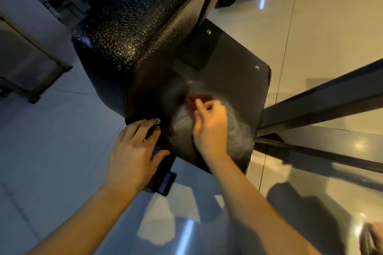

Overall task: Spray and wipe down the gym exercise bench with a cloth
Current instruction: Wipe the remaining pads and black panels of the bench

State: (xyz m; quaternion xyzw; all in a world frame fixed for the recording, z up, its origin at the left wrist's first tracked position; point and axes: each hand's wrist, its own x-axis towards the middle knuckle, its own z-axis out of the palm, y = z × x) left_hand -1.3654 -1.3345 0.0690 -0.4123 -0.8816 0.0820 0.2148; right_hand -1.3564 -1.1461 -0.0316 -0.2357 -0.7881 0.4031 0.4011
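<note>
**Head view: cloth mid-wipe on the bench**

Right hand (209, 124) grips a blurred reddish cloth (192, 99) on the wet-streaked black bench (228, 64). Left hand (134, 151) lies flat, fingers straight, on the near corner beside a metal stud (157, 121). The cloth could snag on that stud or miss the panel's edges. Frame bars (321, 99) crowd the right and the pad (134, 27) walls the far side; the near edge is open.
</note>
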